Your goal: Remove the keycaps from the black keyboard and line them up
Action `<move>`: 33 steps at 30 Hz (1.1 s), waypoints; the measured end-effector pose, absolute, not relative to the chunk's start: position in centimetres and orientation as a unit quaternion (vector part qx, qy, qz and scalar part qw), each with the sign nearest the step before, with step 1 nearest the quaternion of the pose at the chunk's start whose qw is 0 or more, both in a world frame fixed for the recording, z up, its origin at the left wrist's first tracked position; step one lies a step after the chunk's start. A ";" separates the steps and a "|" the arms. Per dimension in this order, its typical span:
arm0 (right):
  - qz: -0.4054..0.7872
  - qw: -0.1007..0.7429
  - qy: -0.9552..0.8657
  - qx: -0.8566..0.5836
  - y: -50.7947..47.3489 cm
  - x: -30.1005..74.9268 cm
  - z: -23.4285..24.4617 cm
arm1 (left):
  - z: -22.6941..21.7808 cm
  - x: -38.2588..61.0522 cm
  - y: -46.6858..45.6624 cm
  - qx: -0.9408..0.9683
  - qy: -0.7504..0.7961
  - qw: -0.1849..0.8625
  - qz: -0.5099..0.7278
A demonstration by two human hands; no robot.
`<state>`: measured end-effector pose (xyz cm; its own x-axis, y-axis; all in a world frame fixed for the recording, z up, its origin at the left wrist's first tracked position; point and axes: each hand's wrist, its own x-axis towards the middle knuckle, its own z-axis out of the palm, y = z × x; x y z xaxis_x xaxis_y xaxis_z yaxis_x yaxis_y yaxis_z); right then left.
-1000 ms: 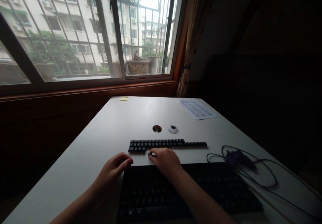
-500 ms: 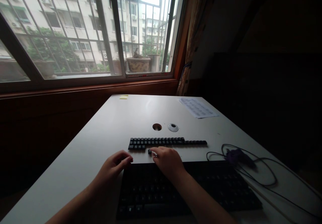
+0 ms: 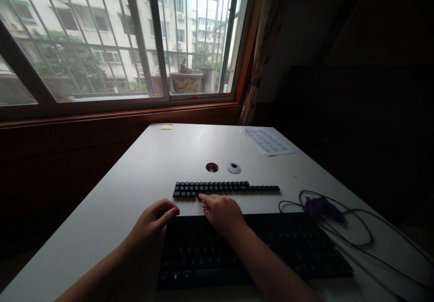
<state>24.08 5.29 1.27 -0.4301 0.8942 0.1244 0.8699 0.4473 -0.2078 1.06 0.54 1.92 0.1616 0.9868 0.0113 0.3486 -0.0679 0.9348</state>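
A black keyboard (image 3: 271,252) lies at the near edge of the white desk (image 3: 142,175). Beyond it, loose black keycaps (image 3: 224,187) lie in neat rows. My right hand (image 3: 222,214) is over the keyboard's far edge, its forefinger stretched to the near left end of the keycap rows. The other fingers are curled over a small shiny metal thing (image 3: 205,207). My left hand (image 3: 156,218) rests at the keyboard's far left corner, fingers curled and close together against it.
A tangled black cable with a purple plug (image 3: 318,207) lies right of the keyboard. A cable hole (image 3: 212,167) and its white cap (image 3: 233,168) are mid-desk. A printed sheet (image 3: 266,141) and a yellow note (image 3: 166,126) lie at the back by the barred window.
My right hand has moved forward from the keyboard's edge with a keycap at its fingertips, up to the near row of keycaps. My left hand has stayed put.
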 end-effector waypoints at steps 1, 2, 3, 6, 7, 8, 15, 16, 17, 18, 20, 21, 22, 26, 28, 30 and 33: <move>0.054 0.105 -0.843 -0.525 5.3 24.0 1.3 | 1.9 1.1 0.5 0.629 0.531 0.430 0.371; 0.053 0.101 -0.842 -0.527 5.3 24.0 1.3 | 2.0 1.1 0.5 0.629 0.531 0.430 0.372; 0.052 0.099 -0.842 -0.528 5.3 23.9 1.3 | 2.0 1.1 0.5 0.627 0.532 0.431 0.372; 0.050 0.097 -0.844 -0.525 5.4 23.9 1.2 | 2.0 1.1 0.5 0.624 0.533 0.433 0.372; 0.049 0.097 -0.845 -0.523 5.4 23.9 1.2 | 2.0 1.1 0.5 0.624 0.533 0.433 0.373; 0.049 0.097 -0.846 -0.522 5.4 23.9 1.2 | 1.9 1.1 0.6 0.625 0.533 0.431 0.374; 0.060 0.084 -0.843 -0.527 5.3 23.7 1.5 | 1.5 1.1 0.6 0.624 0.530 0.432 0.377; 0.061 0.083 -0.843 -0.528 5.3 23.7 1.5 | 1.5 1.1 0.6 0.624 0.530 0.433 0.377; 0.061 0.082 -0.843 -0.529 5.3 23.7 1.5 | 1.5 1.1 0.6 0.624 0.530 0.434 0.377; 0.060 0.082 -0.843 -0.528 5.3 23.7 1.5 | 1.4 1.1 0.6 0.624 0.529 0.434 0.377; 0.058 0.083 -0.844 -0.526 5.4 23.7 1.4 | 1.4 1.1 0.6 0.624 0.530 0.434 0.376; 0.057 0.084 -0.845 -0.525 5.4 23.7 1.4 | 1.4 1.1 0.6 0.624 0.530 0.435 0.375; 0.055 0.085 -0.845 -0.525 5.4 23.7 1.3 | 1.5 1.1 0.5 0.625 0.530 0.435 0.374; 0.051 0.088 -0.845 -0.526 5.4 23.6 1.3 | 1.6 1.1 0.6 0.628 0.527 0.435 0.374; 0.052 0.086 -0.845 -0.525 5.3 23.6 1.4 | 1.7 1.1 0.6 0.629 0.528 0.432 0.374; 0.054 0.085 -0.844 -0.526 5.3 23.6 1.4 | 1.8 1.2 0.6 0.631 0.527 0.432 0.371; 0.058 0.090 -0.844 -0.526 5.3 23.7 1.4 | 1.8 1.1 0.6 0.633 0.526 0.431 0.370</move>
<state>23.70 5.27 1.43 -0.4311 0.8977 0.0916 0.8769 0.4407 -0.1922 1.14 0.60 1.81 0.1733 0.9847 0.0151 0.3458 -0.0752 0.9353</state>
